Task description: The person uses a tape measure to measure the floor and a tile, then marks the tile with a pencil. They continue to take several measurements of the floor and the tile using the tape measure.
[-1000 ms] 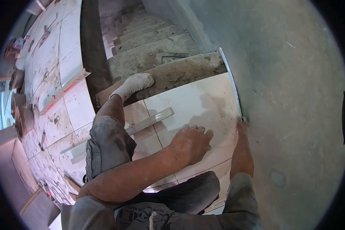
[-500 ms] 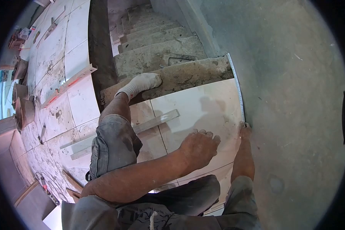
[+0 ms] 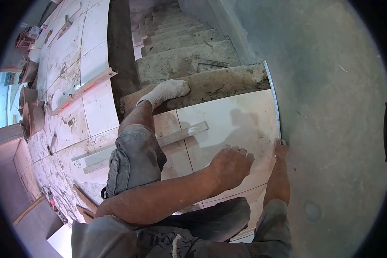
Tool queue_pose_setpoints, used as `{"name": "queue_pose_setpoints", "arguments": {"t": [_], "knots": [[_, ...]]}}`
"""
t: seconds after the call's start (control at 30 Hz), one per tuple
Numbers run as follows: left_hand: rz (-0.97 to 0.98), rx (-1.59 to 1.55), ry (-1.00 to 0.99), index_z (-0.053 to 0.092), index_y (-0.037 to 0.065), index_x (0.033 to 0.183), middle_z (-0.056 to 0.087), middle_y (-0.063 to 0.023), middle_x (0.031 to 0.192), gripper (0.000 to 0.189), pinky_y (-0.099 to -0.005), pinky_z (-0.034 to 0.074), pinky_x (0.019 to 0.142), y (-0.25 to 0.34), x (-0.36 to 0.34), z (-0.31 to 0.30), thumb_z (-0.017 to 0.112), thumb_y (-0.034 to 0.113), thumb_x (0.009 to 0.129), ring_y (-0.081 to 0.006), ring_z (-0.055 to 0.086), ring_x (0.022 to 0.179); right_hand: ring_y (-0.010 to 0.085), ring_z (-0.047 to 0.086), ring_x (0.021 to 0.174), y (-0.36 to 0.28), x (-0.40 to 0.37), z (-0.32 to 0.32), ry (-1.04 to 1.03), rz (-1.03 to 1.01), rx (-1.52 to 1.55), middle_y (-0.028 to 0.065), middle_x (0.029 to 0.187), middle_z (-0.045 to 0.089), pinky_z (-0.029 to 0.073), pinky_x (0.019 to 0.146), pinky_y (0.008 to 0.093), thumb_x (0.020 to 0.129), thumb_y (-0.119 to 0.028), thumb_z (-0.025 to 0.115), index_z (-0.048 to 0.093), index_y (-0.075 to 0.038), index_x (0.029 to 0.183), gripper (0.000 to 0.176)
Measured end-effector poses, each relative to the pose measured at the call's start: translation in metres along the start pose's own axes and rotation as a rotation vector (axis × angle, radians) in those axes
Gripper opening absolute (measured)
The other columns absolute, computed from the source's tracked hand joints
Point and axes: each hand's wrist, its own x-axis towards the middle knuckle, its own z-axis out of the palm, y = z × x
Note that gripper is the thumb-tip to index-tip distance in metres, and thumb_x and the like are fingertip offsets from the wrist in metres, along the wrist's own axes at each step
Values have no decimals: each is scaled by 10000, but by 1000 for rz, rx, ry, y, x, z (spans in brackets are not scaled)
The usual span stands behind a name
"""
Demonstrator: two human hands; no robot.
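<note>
A white tape measure blade (image 3: 274, 99) runs along the foot of the wall, from the edge of the top step back to my right hand (image 3: 281, 148). The fingers of that hand are closed on its near end, down by the wall. My left hand (image 3: 231, 167) hangs over the large pale floor tile (image 3: 232, 116), fingers curled in and the back of the hand towards me. Its palm is hidden, so I cannot make out whether anything is inside. The tile lies beside the rough edge of the concrete step (image 3: 219, 81).
Concrete stairs (image 3: 180, 53) lead away ahead, with a dark metal frame (image 3: 213, 65) on one tread. My socked foot (image 3: 172, 89) stands at the step edge. A metal straightedge (image 3: 185, 134) lies across the tiles by my leg. Another bar (image 3: 85, 90) and several buckets (image 3: 32, 120) are at left.
The view has shifted slightly, so the scene sits a little further right. Both hands keep about the same place over the tile and at the tape.
</note>
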Motion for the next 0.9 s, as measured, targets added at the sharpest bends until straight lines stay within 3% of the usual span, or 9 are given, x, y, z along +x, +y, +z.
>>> {"name": "queue_pose_setpoints", "arguments": {"t": [0.1, 0.13, 0.2, 0.23, 0.27, 0.33, 0.83, 0.87, 0.9], "knots": [[-10, -1, 4, 526, 11, 1104, 594, -191, 938, 392, -436, 444, 808, -3, 0, 9, 595, 247, 799, -332, 587, 906, 346, 571, 981, 20, 14, 9, 38, -42, -39, 171, 1079, 613, 441, 827, 390, 846, -393, 563, 598, -68, 1103, 416], [66, 7, 178, 533, 4, 1079, 594, -188, 929, 379, -429, 445, 801, -8, 0, 25, 601, 239, 788, -332, 588, 899, 353, 575, 973, 27, 20, 17, 55, -57, -67, 165, 1073, 617, 451, 816, 394, 839, -376, 573, 594, -77, 1111, 405], [214, 78, 552, 546, -8, 1022, 594, -179, 895, 352, -421, 446, 776, -15, -4, 48, 613, 225, 767, -326, 593, 866, 371, 574, 977, 109, 77, 48, 136, -784, -588, 170, 1061, 618, 457, 818, 420, 834, -367, 564, 580, -83, 1129, 410], [296, 140, 747, 551, -13, 992, 594, -173, 871, 338, -420, 446, 758, -17, -6, 52, 620, 219, 756, -321, 596, 841, 376, 571, 982, 96, 60, 48, 108, -707, -566, 175, 1064, 615, 453, 827, 431, 846, -381, 546, 576, -86, 1134, 414], [262, 174, 739, 551, -13, 992, 594, -173, 871, 338, -420, 446, 758, -17, -5, 43, 620, 219, 756, -321, 596, 841, 382, 568, 988, 79, 50, 31, 78, -628, -547, 179, 1068, 611, 450, 836, 443, 858, -396, 527, 571, -90, 1140, 419], [93, -22, 190, 558, -20, 958, 592, -164, 833, 333, -417, 442, 723, -7, -1, 19, 640, 213, 733, -304, 600, 797, 378, 562, 1002, 16, 13, 5, -2, -86, -154, 186, 1084, 602, 442, 842, 446, 876, -428, 495, 579, -80, 1126, 437], [104, 0, 210, 555, -12, 965, 588, -162, 831, 334, -421, 435, 697, -9, 0, 24, 645, 216, 738, -301, 595, 793, 364, 584, 950, 12, 8, 1, -15, -136, -10, 208, 1042, 612, 439, 814, 413, 866, -393, 534, 588, 0, 1083, 452], [123, -7, 206, 555, -12, 965, 588, -162, 831, 334, -421, 435, 697, -12, -2, 29, 645, 216, 738, -301, 595, 793, 342, 594, 910, 42, 32, 17, 32, -310, -113, 180, 990, 612, 467, 777, 404, 853, -309, 540, 594, -62, 1084, 343], [178, 19, 362, 549, -4, 970, 588, -163, 843, 333, -424, 439, 711, -16, -5, 34, 641, 217, 739, -304, 595, 808, 321, 603, 870, 86, 60, 41, 82, -476, -227, 153, 937, 612, 494, 739, 395, 839, -226, 545, 599, -124, 1084, 271]]}}
